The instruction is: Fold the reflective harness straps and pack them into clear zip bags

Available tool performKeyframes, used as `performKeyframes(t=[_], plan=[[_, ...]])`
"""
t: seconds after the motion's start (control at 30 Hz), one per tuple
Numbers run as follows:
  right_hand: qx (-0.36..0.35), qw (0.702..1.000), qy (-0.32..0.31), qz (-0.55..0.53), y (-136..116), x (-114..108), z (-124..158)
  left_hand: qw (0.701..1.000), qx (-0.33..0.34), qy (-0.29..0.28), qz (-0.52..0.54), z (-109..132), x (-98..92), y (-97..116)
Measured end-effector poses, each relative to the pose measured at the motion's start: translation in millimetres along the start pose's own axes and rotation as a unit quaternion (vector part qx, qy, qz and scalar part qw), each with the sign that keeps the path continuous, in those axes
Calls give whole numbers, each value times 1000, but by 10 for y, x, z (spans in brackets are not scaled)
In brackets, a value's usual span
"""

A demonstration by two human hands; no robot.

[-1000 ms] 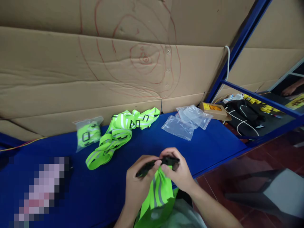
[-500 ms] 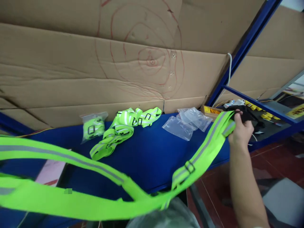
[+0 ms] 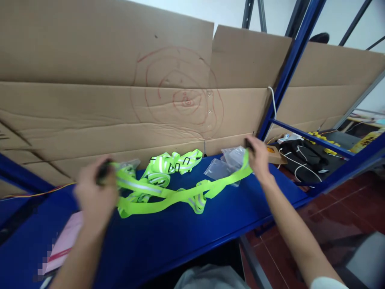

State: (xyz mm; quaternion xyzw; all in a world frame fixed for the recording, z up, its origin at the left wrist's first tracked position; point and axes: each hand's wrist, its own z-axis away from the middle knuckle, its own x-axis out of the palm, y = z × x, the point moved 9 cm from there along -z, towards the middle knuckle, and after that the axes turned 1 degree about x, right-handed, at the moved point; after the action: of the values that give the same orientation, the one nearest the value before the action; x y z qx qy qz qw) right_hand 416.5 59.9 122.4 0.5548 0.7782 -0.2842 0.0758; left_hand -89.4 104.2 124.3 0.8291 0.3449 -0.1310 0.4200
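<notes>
A neon green reflective belt point(image 3: 177, 194) hangs slack between my two hands, and its middle sags onto the blue table point(image 3: 168, 237). My left hand point(image 3: 95, 192), blurred, is closed round the belt's left end, a black piece. My right hand point(image 3: 258, 157) grips the right end, also a black piece, over clear plastic bags point(image 3: 224, 166). Behind the belt lies a heap of more green reflective belts point(image 3: 167, 162). One bagged belt point(image 3: 128, 167) shows partly behind my left hand.
A cardboard wall point(image 3: 135, 100) stands along the table's back. A small brown and yellow box point(image 3: 273, 154) sits at the right end beside a blue rack post point(image 3: 285, 68). Black items with white cable point(image 3: 303, 158) lie beyond. A pink paper point(image 3: 66, 241) lies near left.
Both hands were together at the table's front edge, then spread wide, stretching the belt out. Now they have come forward over the table and the belt droops onto it.
</notes>
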Motion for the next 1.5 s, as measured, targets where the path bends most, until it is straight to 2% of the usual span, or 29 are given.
performKeyframes(t=[0.03,0.1,0.17,0.23,0.3,0.4,0.5,0.77,1.0,1.1,1.17,1.27,1.37,1.43,1.5], plan=[[-44,997,-69,4,-302,310,62,997,43,13,-57,78,235,145],[-112,976,-186,14,-844,896,287,993,69,-54,-78,268,841,312],[-158,952,-261,6,-1252,1328,573,979,72,-136,-134,476,1351,375],[-170,942,-288,-17,-1460,1555,810,970,82,-167,-154,631,1613,395],[-167,942,-290,-35,-1507,1636,964,965,108,-175,-163,718,1708,400],[-149,947,-282,-29,-1428,1640,1045,958,141,-171,-184,752,1711,374],[-139,950,-278,-10,-1387,1626,1038,954,146,-166,-201,743,1694,326],[-217,929,-298,25,-1520,1611,1067,943,181,-190,-206,758,1715,340],[-215,930,-295,29,-1585,1628,1091,939,217,-209,-169,770,1824,546],[-187,938,-293,8,-1607,1618,1049,940,220,-208,-159,700,1816,686],[-157,947,-278,-30,-1587,1563,969,940,223,-209,-151,621,1731,785],[-75,967,-200,-141,-1432,1360,716,937,212,-246,-127,484,1499,886],[33,953,-135,-270,-1203,1181,392,939,128,-293,-126,289,1188,855],[70,934,-122,-328,-1177,1095,152,956,113,-245,-115,93,920,944],[62,926,-109,-356,-1286,977,-102,972,147,-167,-78,-95,707,1132]])
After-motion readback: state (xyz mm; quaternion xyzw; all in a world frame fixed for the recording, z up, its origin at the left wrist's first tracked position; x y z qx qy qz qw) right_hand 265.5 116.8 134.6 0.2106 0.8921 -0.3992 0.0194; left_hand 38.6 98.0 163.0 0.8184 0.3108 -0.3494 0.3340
